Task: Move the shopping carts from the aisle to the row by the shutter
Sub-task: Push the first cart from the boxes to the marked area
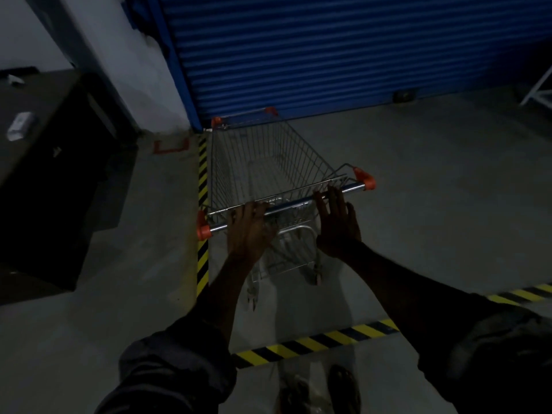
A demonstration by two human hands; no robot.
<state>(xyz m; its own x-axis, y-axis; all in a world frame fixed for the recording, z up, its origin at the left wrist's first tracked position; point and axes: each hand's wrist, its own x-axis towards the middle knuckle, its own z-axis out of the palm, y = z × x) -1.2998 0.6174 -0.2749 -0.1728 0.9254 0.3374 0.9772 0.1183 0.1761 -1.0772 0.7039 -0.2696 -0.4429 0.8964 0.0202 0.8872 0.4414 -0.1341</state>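
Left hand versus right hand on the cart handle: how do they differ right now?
The left hand has its fingers curled over the handle bar, gripping it; the right hand has its fingers straight and spread. The left hand sits on the bar, while the right hand's palm lies behind it, only fingertips reaching it. Both are at the same bar of the shopping cart.

Wire cart (pixel 307 156) before blue shutter (pixel 328 55)
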